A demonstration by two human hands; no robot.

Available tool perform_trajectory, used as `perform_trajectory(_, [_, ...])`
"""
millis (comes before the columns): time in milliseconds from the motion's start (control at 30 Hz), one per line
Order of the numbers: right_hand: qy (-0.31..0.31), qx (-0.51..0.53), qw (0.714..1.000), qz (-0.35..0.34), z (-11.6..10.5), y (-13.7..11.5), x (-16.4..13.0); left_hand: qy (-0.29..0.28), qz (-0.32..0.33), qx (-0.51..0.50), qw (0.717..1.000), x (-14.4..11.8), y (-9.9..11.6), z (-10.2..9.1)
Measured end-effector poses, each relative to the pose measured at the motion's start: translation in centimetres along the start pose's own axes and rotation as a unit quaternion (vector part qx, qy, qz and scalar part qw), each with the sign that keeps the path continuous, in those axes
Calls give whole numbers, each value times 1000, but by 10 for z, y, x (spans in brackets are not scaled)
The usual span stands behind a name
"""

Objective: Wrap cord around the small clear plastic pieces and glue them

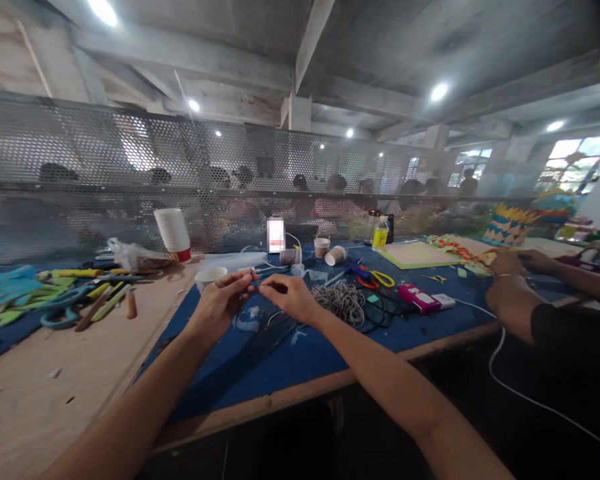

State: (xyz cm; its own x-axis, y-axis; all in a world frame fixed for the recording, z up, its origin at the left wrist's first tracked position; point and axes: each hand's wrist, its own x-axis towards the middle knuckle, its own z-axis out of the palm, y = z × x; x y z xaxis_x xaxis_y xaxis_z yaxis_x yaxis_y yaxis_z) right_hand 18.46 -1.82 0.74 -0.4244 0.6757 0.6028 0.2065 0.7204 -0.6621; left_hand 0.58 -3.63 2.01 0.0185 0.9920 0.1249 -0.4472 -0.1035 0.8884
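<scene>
Desk (290, 360): blue mat over a wooden top, running along a perforated metal screen (130, 173). Co-worker's hands (505, 280) rest on the desk at right, beside coloured paper pieces (460, 250). Grey cord bundle (341, 301) lies just right of the hands. Left hand (220, 303) and right hand (290, 297) meet fingertip to fingertip above the mat, each pinched shut on a thin dark wire (257, 288) held between them.
</scene>
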Motion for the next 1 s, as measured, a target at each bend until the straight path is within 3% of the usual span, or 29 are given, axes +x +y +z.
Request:
perform_trajectory(433, [12, 2, 1000, 5, 0, -1, 1, -26, -14, -35, 999, 4, -2, -3])
perform_trajectory(1000, [-19, 8, 1000, 22, 0, 4, 1, -27, -28, -42, 998, 4, -1, -4])
